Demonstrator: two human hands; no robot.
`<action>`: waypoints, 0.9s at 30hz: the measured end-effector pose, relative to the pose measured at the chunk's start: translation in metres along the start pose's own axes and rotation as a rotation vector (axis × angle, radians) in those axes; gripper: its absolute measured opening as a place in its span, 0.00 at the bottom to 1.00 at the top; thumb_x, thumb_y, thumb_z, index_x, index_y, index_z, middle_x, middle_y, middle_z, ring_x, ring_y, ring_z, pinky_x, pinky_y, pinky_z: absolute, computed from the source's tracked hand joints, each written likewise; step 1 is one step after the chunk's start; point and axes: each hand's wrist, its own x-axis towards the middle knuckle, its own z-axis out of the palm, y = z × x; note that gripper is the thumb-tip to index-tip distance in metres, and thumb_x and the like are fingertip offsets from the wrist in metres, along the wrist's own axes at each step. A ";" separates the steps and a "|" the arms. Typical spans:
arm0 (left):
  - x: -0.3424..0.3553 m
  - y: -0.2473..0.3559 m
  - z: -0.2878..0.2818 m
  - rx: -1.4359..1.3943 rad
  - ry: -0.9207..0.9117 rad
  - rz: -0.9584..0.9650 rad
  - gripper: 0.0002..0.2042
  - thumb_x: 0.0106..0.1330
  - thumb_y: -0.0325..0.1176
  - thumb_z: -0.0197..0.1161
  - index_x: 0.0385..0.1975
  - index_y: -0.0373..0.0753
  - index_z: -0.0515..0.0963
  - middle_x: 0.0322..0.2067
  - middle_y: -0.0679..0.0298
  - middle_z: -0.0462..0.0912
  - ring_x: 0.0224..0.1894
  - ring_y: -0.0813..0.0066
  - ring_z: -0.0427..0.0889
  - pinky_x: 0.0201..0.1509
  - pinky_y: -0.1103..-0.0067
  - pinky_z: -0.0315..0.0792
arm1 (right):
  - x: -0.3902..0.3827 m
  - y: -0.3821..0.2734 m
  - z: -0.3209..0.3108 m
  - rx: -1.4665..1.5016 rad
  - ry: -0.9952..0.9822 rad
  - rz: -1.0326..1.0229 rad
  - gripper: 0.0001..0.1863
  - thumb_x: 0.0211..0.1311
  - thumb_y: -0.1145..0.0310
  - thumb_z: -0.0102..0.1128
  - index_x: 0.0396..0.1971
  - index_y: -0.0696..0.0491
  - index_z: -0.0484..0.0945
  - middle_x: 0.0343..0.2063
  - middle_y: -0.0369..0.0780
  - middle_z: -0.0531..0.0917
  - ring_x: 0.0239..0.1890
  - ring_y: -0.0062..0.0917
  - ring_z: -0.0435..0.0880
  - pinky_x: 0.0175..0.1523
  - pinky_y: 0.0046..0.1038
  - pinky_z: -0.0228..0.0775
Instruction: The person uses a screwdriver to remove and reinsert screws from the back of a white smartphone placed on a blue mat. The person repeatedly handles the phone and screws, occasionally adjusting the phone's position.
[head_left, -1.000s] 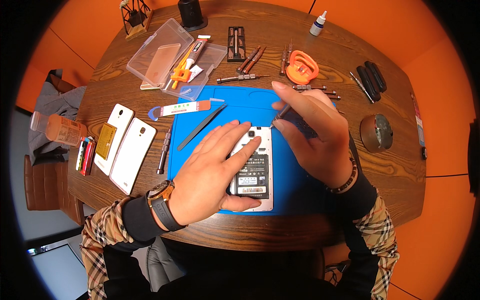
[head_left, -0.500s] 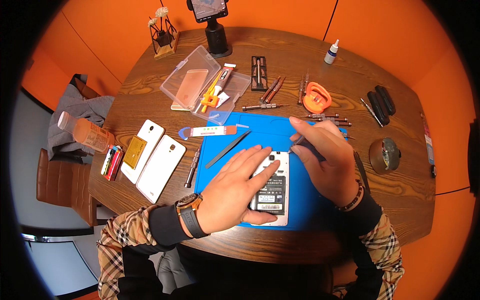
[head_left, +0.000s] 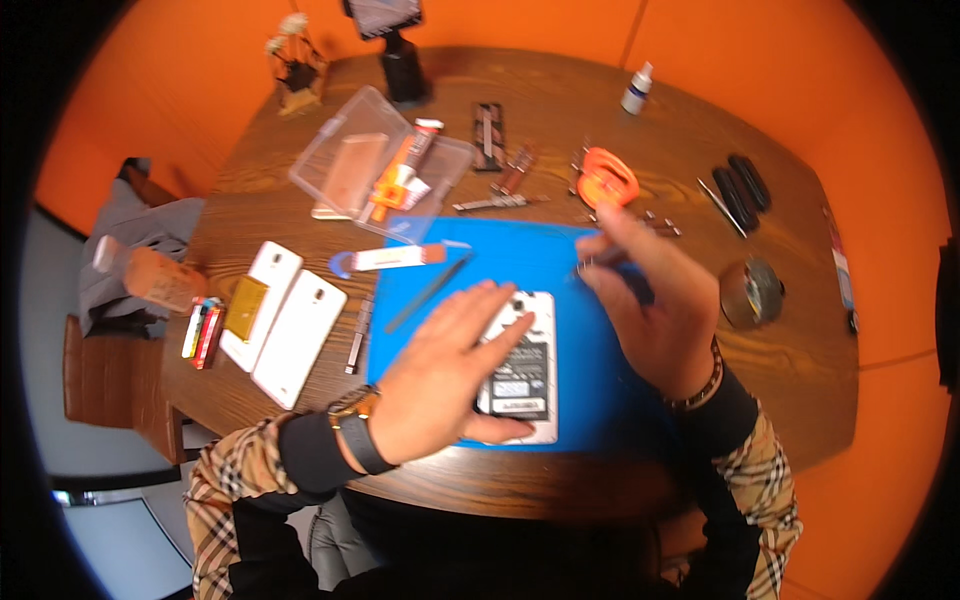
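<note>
On the blue mat [head_left: 480, 245], close to its near edge, the phone [head_left: 541, 320] lies back-up w/ cover off, batt [head_left: 535, 365] in its bay. L hand [head_left: 440, 368] is spread over the phone's L side, thumb near its lower end. R hand [head_left: 660, 305] pinches a thin tool [head_left: 583, 267] btwn thumb & finger, up & R of the phone, apart from it; too blurred to tell the tip.

Risks, my guess: tip could skid & scratch the lens [head_left: 518, 306] or nick the batt if the R hand comes in slanted or rushed; phone could twist or slip off the mat edge if the L hand eases up.

Containers: beyond the mat on the tabletop [head_left: 690, 120], clear box [head_left: 455, 160], lid back, holds a tube [head_left: 421, 143] & orange clip [head_left: 388, 193]; gold phone [head_left: 358, 165] shows thru the lid, can't tell if inside or under. Black case [head_left: 489, 140] has a slim rod down its middle. Far L, bottle [head_left: 165, 282] looks orangey, can't tell how full. Far R, round pot [head_left: 750, 293], contents too blurry.
</note>
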 end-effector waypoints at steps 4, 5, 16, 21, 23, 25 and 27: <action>0.001 -0.004 -0.003 -0.122 0.086 -0.026 0.44 0.50 0.48 0.89 0.70 0.38 0.82 0.76 0.43 0.73 0.79 0.37 0.70 0.82 0.54 0.66 | -0.005 0.016 -0.018 0.039 0.174 0.085 0.30 0.71 0.83 0.73 0.72 0.57 0.81 0.45 0.44 0.95 0.48 0.24 0.95 0.54 0.27 0.88; 0.001 -0.005 -0.005 -0.146 0.133 -0.017 0.39 0.51 0.46 0.89 0.64 0.39 0.86 0.74 0.46 0.77 0.78 0.38 0.72 0.81 0.54 0.68 | -0.006 0.019 -0.023 0.051 0.205 0.097 0.32 0.72 0.83 0.73 0.74 0.57 0.79 0.47 0.43 0.94 0.50 0.22 0.94 0.56 0.26 0.88; -0.008 -0.007 -0.015 -0.383 0.370 0.095 0.06 0.63 0.24 0.78 0.28 0.34 0.85 0.31 0.61 0.88 0.36 0.68 0.81 0.43 0.73 0.72 | -0.016 0.033 -0.034 0.099 0.122 0.269 0.34 0.75 0.83 0.70 0.78 0.60 0.73 0.50 0.44 0.93 0.51 0.21 0.92 0.59 0.23 0.85; -0.011 -0.010 -0.016 -0.379 0.371 0.122 0.08 0.64 0.24 0.76 0.25 0.35 0.83 0.29 0.62 0.86 0.33 0.69 0.78 0.40 0.72 0.70 | -0.017 0.035 -0.033 -0.030 0.084 0.253 0.33 0.73 0.84 0.71 0.76 0.59 0.76 0.48 0.44 0.93 0.48 0.20 0.92 0.58 0.23 0.86; -0.011 -0.010 -0.015 -0.386 0.369 0.112 0.08 0.65 0.24 0.76 0.25 0.35 0.83 0.29 0.62 0.85 0.34 0.69 0.78 0.41 0.72 0.70 | -0.016 0.037 -0.036 -0.085 0.087 0.258 0.32 0.73 0.83 0.71 0.75 0.59 0.77 0.47 0.43 0.93 0.47 0.19 0.92 0.57 0.23 0.86; -0.011 -0.010 -0.015 -0.386 0.367 0.109 0.09 0.65 0.24 0.76 0.25 0.35 0.82 0.29 0.62 0.85 0.34 0.69 0.78 0.41 0.72 0.69 | -0.016 0.039 -0.039 -0.121 0.090 0.282 0.31 0.73 0.83 0.71 0.74 0.59 0.78 0.46 0.42 0.93 0.46 0.18 0.91 0.56 0.22 0.86; -0.011 -0.010 -0.015 -0.388 0.364 0.114 0.09 0.65 0.24 0.76 0.25 0.35 0.82 0.29 0.62 0.85 0.34 0.69 0.78 0.41 0.72 0.69 | -0.016 0.040 -0.041 -0.137 0.076 0.293 0.31 0.73 0.83 0.72 0.74 0.58 0.79 0.44 0.40 0.92 0.44 0.17 0.90 0.54 0.21 0.85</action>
